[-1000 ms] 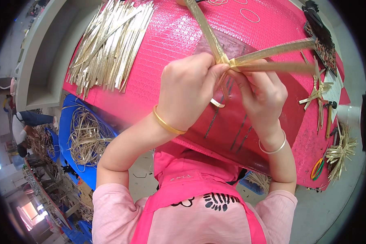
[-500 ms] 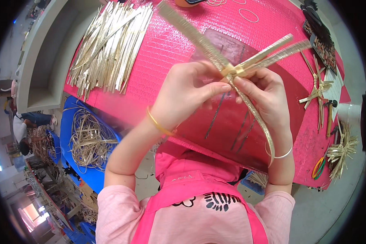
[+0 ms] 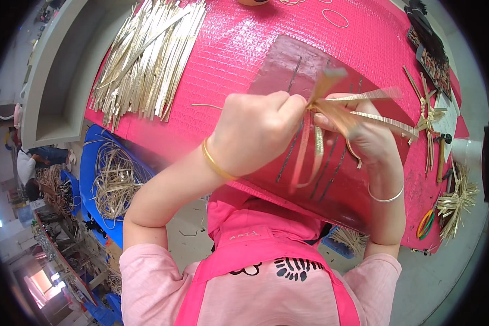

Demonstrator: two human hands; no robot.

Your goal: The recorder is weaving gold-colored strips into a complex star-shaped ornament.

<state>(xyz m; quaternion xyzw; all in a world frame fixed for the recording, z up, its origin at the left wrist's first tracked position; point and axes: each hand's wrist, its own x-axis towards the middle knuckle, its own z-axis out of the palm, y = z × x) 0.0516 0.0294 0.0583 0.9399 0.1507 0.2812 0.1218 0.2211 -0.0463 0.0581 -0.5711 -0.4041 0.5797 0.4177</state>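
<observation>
Over the pink surface (image 3: 239,49), left hand (image 3: 255,133) and right hand (image 3: 364,136) have fingers pinched shut on golden strips (image 3: 331,111); a loosened pinch could unravel the fold.

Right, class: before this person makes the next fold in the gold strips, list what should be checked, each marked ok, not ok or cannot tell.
1. Left hand has a grip on the crossing of the gold strips: ok.
2. Right hand backs the crossing from the other side: ok.
3. Loose ends fan out free, none snagged: cannot tell, they are blurred.
4. Looped strip hangs free above the dark red mat: ok.
5. Spare strip pile lies on the pink table, to the left: ok.
6. Finished star pieces lie apart from the hands: ok.
</observation>
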